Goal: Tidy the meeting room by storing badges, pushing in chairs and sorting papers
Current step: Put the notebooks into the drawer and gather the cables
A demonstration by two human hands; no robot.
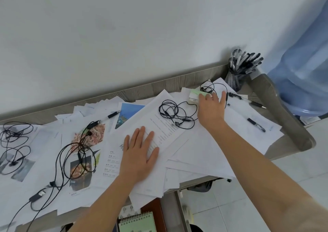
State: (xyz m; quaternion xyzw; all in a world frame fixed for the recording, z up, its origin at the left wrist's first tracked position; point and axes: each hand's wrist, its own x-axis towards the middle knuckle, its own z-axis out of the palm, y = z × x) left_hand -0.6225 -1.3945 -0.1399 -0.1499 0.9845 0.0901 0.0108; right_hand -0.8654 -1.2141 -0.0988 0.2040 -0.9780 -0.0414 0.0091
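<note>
Loose white papers (pixel 186 143) and printed photo sheets (pixel 88 136) cover a grey wooden table (pixel 177 84). My left hand (pixel 138 155) lies flat, fingers spread, on a printed sheet near the middle. My right hand (pixel 211 109) reaches to the far right of the pile, fingers on a small stack of badges or cards with a green top (pixel 194 97). Whether it grips the stack is unclear. Black lanyard cords (pixel 175 114) coil beside that hand.
More black cords (pixel 14 139) and a cable (pixel 60 169) lie at the left. Pens (pixel 256 125) rest on the papers. A mesh pen cup (pixel 239 72) stands at the back right corner. A blue water jug (pixel 305 68) is at the right. A green spiral notebook (pixel 137 223) sits below the table edge.
</note>
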